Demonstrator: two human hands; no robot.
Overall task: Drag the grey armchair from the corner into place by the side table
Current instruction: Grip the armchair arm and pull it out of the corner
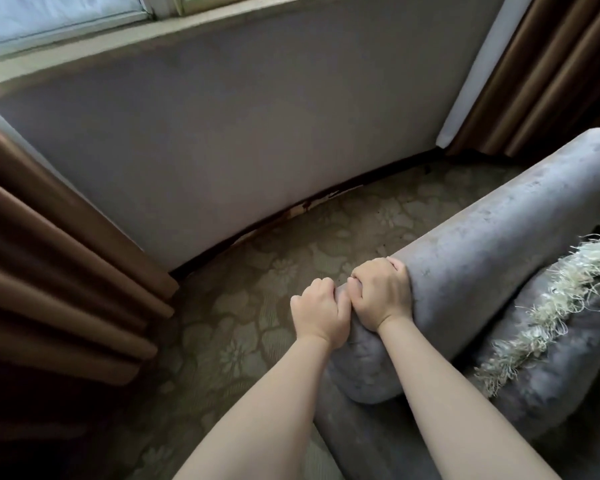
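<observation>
The grey armchair [492, 237] fills the right side of the view, its rounded padded armrest running from lower centre up to the right edge. My left hand [321, 311] grips the near end of that armrest from the left side, fingers curled round it. My right hand [381, 291] grips the top of the same armrest just beside it, fingers wrapped over the far edge. A grey cushion with a cream fringe [548, 327] lies on the seat. No side table is in view.
A grey wall [243, 133] under a window sill stands ahead. Brown curtains hang at the left [49, 271] and in the far right corner [548, 74]. Patterned green carpet [243, 327] lies between the wall and the chair.
</observation>
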